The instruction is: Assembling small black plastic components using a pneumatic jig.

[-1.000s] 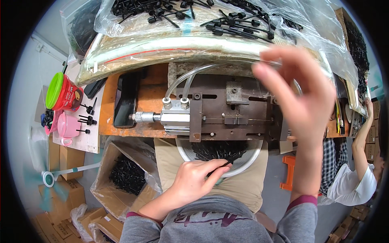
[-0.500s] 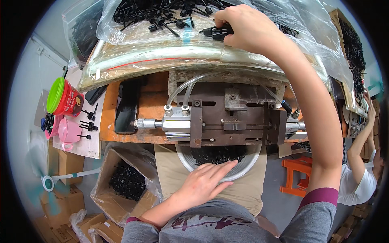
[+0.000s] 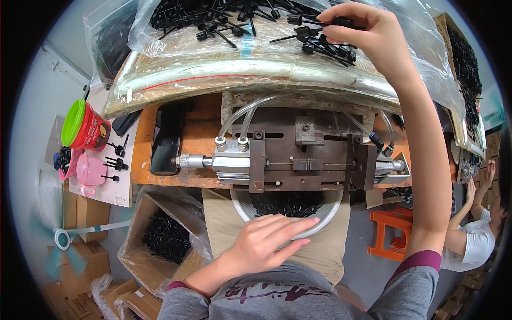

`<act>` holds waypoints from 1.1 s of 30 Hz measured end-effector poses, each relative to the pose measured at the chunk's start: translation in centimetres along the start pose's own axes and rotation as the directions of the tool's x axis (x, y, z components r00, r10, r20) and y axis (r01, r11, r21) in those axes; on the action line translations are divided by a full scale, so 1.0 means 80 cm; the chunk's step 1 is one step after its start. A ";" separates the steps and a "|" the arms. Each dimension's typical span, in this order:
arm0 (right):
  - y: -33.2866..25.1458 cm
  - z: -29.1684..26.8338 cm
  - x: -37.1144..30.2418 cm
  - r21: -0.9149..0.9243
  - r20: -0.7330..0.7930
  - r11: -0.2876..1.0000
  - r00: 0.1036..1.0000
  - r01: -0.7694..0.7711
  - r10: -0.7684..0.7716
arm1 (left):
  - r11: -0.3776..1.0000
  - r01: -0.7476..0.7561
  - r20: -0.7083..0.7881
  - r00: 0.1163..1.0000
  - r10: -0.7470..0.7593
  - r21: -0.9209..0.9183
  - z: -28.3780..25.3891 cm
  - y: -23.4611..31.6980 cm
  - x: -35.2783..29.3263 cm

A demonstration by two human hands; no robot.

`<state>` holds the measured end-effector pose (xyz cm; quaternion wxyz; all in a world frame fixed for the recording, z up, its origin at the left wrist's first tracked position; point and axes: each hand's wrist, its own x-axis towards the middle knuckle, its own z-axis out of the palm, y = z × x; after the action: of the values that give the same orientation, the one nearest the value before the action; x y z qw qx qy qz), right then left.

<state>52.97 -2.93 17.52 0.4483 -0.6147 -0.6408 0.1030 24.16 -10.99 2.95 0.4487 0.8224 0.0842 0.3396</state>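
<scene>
My right hand (image 3: pixel 376 29) is over the far plastic-lined tray, thumb and fingers closed round a black plastic part (image 3: pixel 342 22) with a knobbed head. Just below the fingertips lie several loose black stemmed parts (image 3: pixel 330 49), apart from the larger pile (image 3: pixel 213 16) to the left. My left hand (image 3: pixel 264 240) has its fingers stretched out and holds nothing. It rests by the near rim of a white basin (image 3: pixel 336 213) on my lap, which has many small black pieces (image 3: pixel 288 204) in it. Between my arms stands a dark metal clamping fixture (image 3: pixel 306 144) with a small block at its middle.
Clear air hoses (image 3: pixel 240 120) loop over silver cylinders (image 3: pixel 233 166). A phone (image 3: pixel 165 141) lies on the orange bench. Left are a red bucket (image 3: pixel 96 130) and a pink cup (image 3: pixel 90 172). An open carton (image 3: pixel 160 234), an orange stool (image 3: pixel 389 232) and a co-worker (image 3: pixel 469 240) are around me.
My right hand has moved to the right across the tray, and a small group of black parts now lies spread beneath it. My left hand has barely shifted.
</scene>
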 end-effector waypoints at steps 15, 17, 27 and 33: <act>-0.047 0.076 -0.210 -0.065 -0.036 0.883 0.884 0.464 -0.467 | 0.351 0.381 0.128 0.812 -0.570 -0.855 -0.014 0.017 0.046; -0.045 0.081 -0.224 -0.091 -0.044 0.890 0.891 0.447 -0.452 | 0.326 0.380 0.140 0.809 -0.571 -0.865 -0.007 0.012 0.039; -0.040 0.104 -0.266 0.055 -0.139 0.955 0.949 0.293 -0.283 | 0.169 0.331 0.192 0.817 -0.544 -0.929 0.012 0.001 0.031; -0.046 0.105 -0.266 0.100 -0.073 0.967 0.971 0.236 -0.230 | 0.287 0.308 0.072 0.785 -0.616 -0.907 0.016 0.000 0.026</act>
<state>41.16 -18.96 5.68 0.5092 -0.5130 -0.6880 0.0651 26.54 -10.94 3.49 0.8688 0.3399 0.1968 0.3017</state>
